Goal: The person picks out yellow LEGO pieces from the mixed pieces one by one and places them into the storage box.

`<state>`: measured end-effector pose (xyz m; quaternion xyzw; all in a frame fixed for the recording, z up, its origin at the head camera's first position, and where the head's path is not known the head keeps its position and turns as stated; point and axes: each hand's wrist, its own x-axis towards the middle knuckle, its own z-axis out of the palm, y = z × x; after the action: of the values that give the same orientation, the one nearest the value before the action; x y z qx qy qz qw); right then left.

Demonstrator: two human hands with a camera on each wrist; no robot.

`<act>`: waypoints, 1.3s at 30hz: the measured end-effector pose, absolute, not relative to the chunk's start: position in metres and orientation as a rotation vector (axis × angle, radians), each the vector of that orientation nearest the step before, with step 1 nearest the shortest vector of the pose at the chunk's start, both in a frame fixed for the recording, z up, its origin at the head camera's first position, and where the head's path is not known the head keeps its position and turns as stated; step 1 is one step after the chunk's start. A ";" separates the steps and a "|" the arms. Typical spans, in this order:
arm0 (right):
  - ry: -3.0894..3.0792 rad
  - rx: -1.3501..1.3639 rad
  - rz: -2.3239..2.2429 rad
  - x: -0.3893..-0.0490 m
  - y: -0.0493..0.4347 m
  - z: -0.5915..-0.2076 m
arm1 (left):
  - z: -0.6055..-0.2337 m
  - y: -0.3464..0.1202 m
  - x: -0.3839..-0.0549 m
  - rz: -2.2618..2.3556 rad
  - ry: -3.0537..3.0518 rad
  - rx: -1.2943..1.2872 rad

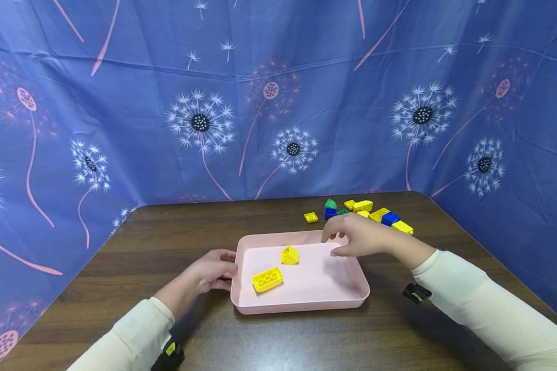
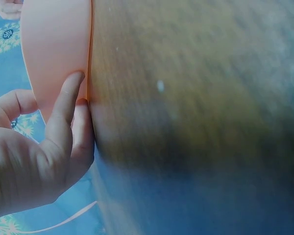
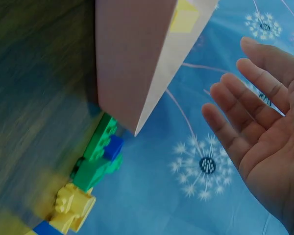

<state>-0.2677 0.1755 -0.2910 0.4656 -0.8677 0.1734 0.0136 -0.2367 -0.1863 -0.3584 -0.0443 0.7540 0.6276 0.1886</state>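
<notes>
A shallow pink tray (image 1: pixel 301 305) stands on the table with two yellow toy bricks in it. One is a long yellow brick (image 1: pixel 267 280) lying tilted near the left front; the other, a smaller yellow brick with a sloped side (image 1: pixel 290 255), lies behind it. At the tray's left end my left hand (image 1: pixel 212 271) touches the outer wall, thumb and fingers against it in the left wrist view. My right hand (image 1: pixel 363 234) hovers over the tray's back right corner. Its fingers (image 3: pixel 230 93) are spread and relaxed, holding nothing.
Behind the tray, at the back right of the brown table (image 1: pixel 185 226), lies a loose group of yellow, blue and green bricks. A yellow square brick (image 1: pixel 311 217) sits apart on its left; a blue brick (image 1: pixel 390 219) is on its right. Patterned blue cloth (image 1: pixel 167 170) hangs behind.
</notes>
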 end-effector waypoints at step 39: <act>-2.655 0.991 0.493 -0.275 0.295 -0.310 | -0.354 -0.183 -0.234 1.733 2.144 -0.168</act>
<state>-0.2746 0.2950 -0.3098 0.3416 -0.9149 0.1700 0.1320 -0.2341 -0.1834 -0.3543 -0.0598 0.7624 0.6160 0.1887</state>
